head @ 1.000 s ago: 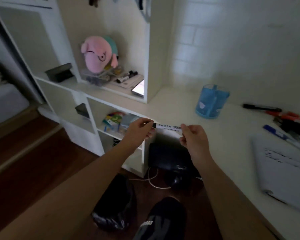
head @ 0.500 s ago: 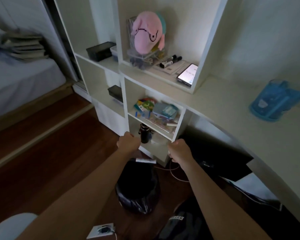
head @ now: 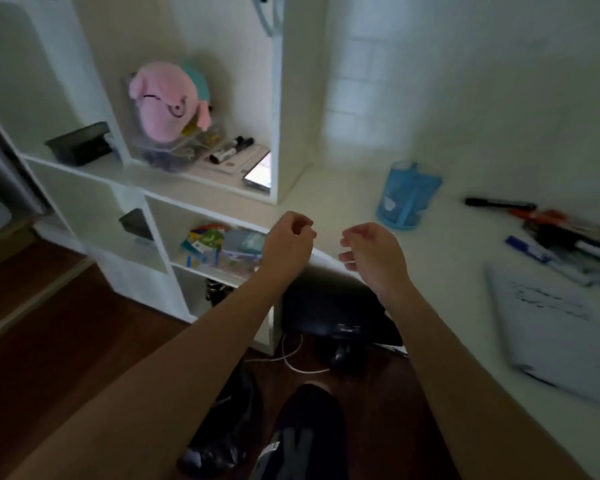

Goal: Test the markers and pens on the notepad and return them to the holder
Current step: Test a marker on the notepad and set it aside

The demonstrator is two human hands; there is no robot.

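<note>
Markers and pens (head: 568,242): lying in a loose heap on the worktop (head: 440,251) at the far right, outside the holder; motion blur is hiding the count.
Black marker (head: 499,203): lying apart from the heap, on its far side, capped and roughly level.
Blue marker (head: 529,249): lying at the heap's near-left edge, between the heap and the notepad.
Holder (head: 407,195): blue, standing upright on the worktop near the back wall, left of the heap and apart from it; I cannot tell its contents.
Notepad (head: 561,327): lying flat on the worktop at the near right, just in front of the heap, showing dark scribbles on its upper part.
Left hand (head: 286,242): hovering over the worktop's front edge, fingers loosely curled, thumb tip close to the fingertips, grasping nothing.
Right hand (head: 374,258): hovering beside the left, a gap between them, fingers hanging relaxed and slightly bent, released and empty.
Shelf unit (head: 278,98): white, standing to the left of the worktop.
Pink plush toy (head: 168,102): sitting in the upper compartment, leaning on a clear box.
Two shelf markers (head: 231,150): lying side by side just right of the plush toy.
Phone (head: 258,171): lying at that compartment's right edge, screen glowing.
Black box (head: 78,143): resting on the shelf further left.
White cable (head: 298,362): trailing on the wooden floor under the worktop.
</note>
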